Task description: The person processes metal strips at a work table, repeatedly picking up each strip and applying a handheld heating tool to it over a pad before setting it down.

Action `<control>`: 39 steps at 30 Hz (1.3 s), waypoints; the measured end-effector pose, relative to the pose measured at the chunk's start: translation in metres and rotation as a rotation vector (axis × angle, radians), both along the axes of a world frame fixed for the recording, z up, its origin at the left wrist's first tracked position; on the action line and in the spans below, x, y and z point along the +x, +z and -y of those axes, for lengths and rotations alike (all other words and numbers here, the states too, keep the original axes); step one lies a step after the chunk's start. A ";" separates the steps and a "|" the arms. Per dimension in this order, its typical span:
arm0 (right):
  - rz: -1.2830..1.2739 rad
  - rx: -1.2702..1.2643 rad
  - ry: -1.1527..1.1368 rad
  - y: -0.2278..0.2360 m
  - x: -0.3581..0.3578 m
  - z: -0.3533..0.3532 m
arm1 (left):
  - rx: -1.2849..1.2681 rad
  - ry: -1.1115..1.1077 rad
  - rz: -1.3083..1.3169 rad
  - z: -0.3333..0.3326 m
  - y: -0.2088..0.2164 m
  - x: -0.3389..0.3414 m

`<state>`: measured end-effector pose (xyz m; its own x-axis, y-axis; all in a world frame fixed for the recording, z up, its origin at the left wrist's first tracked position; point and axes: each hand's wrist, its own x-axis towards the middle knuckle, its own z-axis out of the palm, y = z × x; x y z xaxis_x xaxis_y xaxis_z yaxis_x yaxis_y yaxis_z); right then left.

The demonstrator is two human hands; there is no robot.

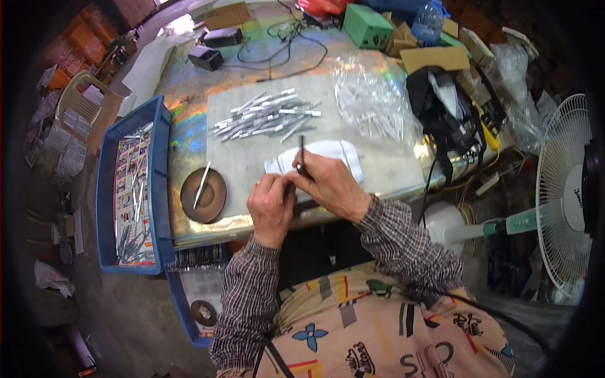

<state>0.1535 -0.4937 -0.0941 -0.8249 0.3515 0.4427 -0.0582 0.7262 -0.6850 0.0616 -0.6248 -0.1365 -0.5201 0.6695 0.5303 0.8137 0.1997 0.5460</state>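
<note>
My right hand grips a thin dark pen-like tool, held nearly upright. My left hand is closed in a pinch right beside it, and the fingers hide whatever is in them. Both hands meet over the near edge of the table, just in front of a folded white cloth. Beyond the cloth lies a loose pile of slim silver-and-white sticks. To the left of my left hand, a round brown dish has a single slim white stick across it.
A blue tray with similar sticks stands at the left. A clear plastic bag of white sticks lies right of the pile. A black bag and a standing fan occupy the right side. Cables cross the table's far part.
</note>
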 end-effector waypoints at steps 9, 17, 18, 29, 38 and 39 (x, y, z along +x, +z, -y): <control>-0.041 -0.098 -0.219 0.013 0.045 -0.027 | 0.069 0.045 0.071 0.018 0.006 -0.004; -0.005 0.066 -0.406 0.008 0.084 -0.071 | -0.062 0.381 -0.003 0.099 -0.002 -0.059; -0.018 0.077 -0.430 0.004 0.084 -0.077 | -0.042 0.407 -0.021 0.112 -0.006 -0.065; 0.133 0.106 -0.529 -0.043 0.093 -0.135 | -0.068 0.540 -0.033 0.127 -0.017 -0.078; 0.260 0.367 -0.600 -0.043 0.059 -0.136 | -0.120 0.545 -0.053 0.118 -0.010 -0.078; 0.318 0.406 -0.602 -0.044 0.055 -0.139 | -0.102 0.530 -0.056 0.115 -0.007 -0.076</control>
<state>0.2080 -0.3547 -0.1379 -0.6529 0.6390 0.4067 0.5781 0.7673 -0.2774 -0.0147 -0.7398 -0.1440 -0.7734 0.3723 0.5131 0.6142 0.6407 0.4607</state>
